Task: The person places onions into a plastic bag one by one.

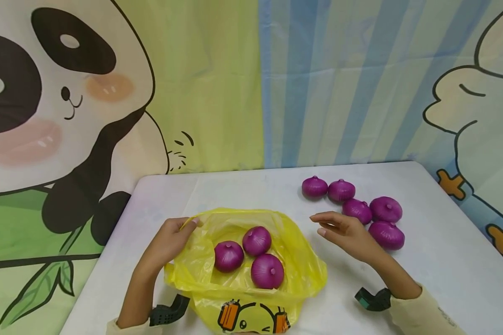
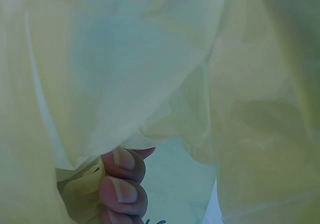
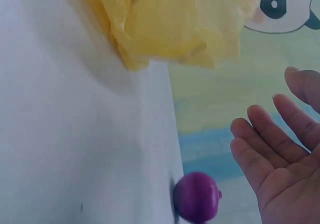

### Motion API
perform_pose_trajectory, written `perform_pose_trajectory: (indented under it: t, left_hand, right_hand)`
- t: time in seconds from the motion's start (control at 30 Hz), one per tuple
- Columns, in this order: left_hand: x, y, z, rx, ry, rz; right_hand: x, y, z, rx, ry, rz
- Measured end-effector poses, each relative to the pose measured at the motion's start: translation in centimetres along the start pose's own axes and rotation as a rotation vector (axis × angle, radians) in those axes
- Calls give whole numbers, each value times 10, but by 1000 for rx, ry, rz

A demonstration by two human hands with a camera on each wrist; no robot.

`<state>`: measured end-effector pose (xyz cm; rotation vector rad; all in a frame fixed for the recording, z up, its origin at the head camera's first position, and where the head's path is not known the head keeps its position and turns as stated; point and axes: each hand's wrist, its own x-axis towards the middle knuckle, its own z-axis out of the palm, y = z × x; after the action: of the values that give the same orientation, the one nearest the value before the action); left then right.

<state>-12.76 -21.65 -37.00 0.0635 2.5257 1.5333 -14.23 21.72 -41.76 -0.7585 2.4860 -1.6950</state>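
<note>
My left hand (image 1: 173, 243) grips the rim of a yellow plastic bag (image 1: 302, 260) at its left side; in the left wrist view its curled fingers (image 2: 124, 190) show below the bag film. Three purple onions (image 1: 267, 271) lie inside the wide-mouthed bag. Between the bag and the loose onions hovers my right hand (image 1: 349, 236), fingers extended and nothing in them. The right wrist view shows its bare palm (image 3: 287, 191). Just behind that hand, a group of several purple onions (image 1: 386, 209) rests on the table's right side.
A white-covered table (image 1: 234, 186) carries everything. Two of the loose onions (image 1: 314, 187) sit towards its back edge. Behind hangs a cloth backdrop (image 1: 218, 93) with a cartoon panda. Each wrist wears a black camera mount (image 1: 169, 312).
</note>
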Motion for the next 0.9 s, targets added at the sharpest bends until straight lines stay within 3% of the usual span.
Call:
perform_pose_trajectory:
  t: [0.33,0.6,0.9]
  left_hand:
    - [-1,3,-1,10,-9,4]
    - [-2,4,0,-3,-10,-6]
    - [-3,2,2,-16,-7,-2]
  right_hand:
    - [-31,11,-32,-100,155,62]
    - [-52,14,-46,-224,252,47]
    - [-69,14,-67,-259,413,61]
